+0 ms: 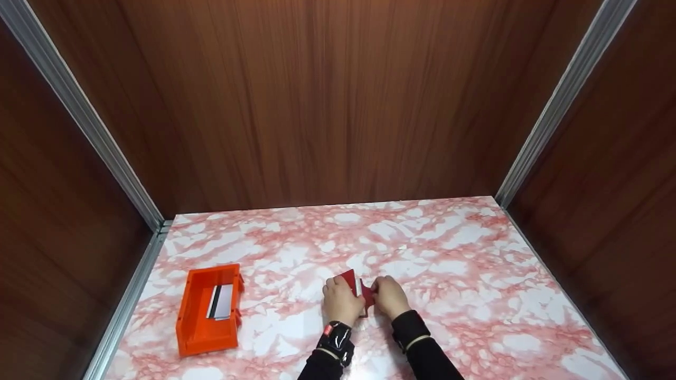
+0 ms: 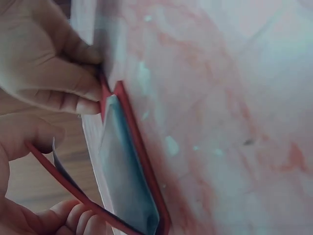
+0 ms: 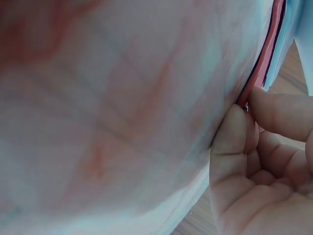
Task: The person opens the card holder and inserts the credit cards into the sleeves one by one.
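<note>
Between the two hands is a small red card holder [image 1: 347,276], spread partly open, with pale clear-looking sleeves [image 2: 120,169] inside. The left hand [image 1: 342,302] grips one cover, its thumb on the inner side and its fingers behind. On the opposite side, the right hand [image 1: 391,297] pinches a narrow red end of the holder between thumb and fingertips. That pinch shows closely in the right wrist view, where the red edge [image 3: 268,54] runs up from the fingertips. What the sleeves contain cannot be made out.
An orange open bin [image 1: 193,322] stands on the left of the red-and-white marbled table [image 1: 449,264]. Inside it lie white cards [image 1: 224,301] with a dark stripe. Brown wood-grain panels [image 1: 317,105] with metal corner posts enclose the back and sides.
</note>
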Motion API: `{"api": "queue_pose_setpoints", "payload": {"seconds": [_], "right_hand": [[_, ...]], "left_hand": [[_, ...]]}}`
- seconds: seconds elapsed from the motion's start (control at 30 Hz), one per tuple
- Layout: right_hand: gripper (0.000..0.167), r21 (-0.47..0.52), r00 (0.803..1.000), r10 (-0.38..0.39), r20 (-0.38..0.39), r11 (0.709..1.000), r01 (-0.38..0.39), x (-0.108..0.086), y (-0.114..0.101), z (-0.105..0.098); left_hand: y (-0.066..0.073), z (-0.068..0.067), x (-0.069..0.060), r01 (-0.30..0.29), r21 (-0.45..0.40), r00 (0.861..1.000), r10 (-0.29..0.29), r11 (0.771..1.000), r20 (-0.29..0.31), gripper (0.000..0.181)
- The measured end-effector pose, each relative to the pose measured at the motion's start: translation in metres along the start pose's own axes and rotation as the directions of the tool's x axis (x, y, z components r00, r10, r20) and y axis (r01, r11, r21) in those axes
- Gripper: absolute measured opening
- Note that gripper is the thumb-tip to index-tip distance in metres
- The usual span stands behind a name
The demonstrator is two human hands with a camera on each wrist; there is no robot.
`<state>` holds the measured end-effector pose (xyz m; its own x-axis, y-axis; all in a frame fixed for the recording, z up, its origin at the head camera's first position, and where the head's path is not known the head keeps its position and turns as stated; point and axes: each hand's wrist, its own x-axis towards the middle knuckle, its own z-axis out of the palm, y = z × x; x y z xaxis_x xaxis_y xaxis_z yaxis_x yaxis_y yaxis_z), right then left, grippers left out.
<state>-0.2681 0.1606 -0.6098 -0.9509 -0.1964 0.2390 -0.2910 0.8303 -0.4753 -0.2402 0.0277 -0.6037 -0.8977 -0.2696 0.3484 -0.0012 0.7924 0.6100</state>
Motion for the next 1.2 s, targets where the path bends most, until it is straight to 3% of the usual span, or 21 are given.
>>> {"api": "queue_pose_setpoints", "payload": {"seconds": [0.2, 0.6, 0.87, 1.2], "right_hand": [[0.016, -0.003, 1.0, 0.021, 0.022, 1.0, -0.021, 0.0, 0.0, 0.001], [0.016, 0.018, 0.998, 0.043, 0.036, 0.999, -0.044, 0.001, 0.001, 0.002], [0.015, 0.002, 0.998, 0.048, 0.048, 0.999, -0.048, 0.001, 0.002, 0.004], [0.016, 0.0, 0.998, 0.047, 0.045, 0.999, -0.047, 0.001, 0.002, 0.005]], "left_hand": [[-0.004, -0.012, 0.005, 0.042, -0.062, 0.999, -0.04, 0.997, 0.032, 0.036], [-0.019, -0.026, 0.013, 0.057, -0.209, 0.998, -0.047, 0.976, 0.053, 0.016], [-0.027, -0.035, 0.016, 0.112, -0.266, 0.992, -0.091, 0.958, 0.088, 0.011], [-0.044, -0.039, 0.017, 0.113, -0.303, 0.994, -0.104, 0.946, 0.045, 0.004]]}}
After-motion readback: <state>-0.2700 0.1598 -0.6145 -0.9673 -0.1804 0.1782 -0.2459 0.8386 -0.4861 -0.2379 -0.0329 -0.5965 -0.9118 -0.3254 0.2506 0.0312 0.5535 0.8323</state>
